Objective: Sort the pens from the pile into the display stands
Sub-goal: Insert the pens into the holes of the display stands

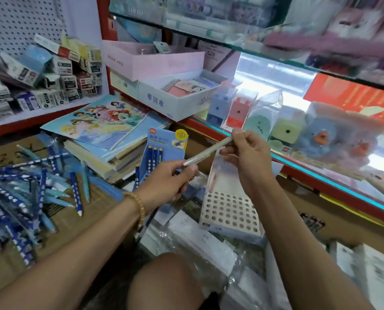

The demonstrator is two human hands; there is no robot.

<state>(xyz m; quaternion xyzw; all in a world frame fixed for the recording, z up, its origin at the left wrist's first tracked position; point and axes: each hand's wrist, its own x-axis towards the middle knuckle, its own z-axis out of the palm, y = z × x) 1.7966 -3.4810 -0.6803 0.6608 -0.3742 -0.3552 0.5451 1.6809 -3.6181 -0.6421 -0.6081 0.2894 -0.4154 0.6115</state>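
Note:
Both hands hold one pale, glittery pen slanted in the air above the stands. My left hand pinches its lower end and my right hand pinches its upper end. Below it stands a white display stand with a grid of round holes, holding one pinkish pen near its back left. A blue display stand with several dark blue dotted pencils upright in it sits behind my left hand. The pile of blue pens and dotted pencils lies on cardboard at the left.
A stack of princess-cover notebooks lies behind the pile. Small boxes fill the left shelf. A red-edged glass counter with pencil sharpeners runs along the right. Plastic-wrapped packs lie in front, by my knee.

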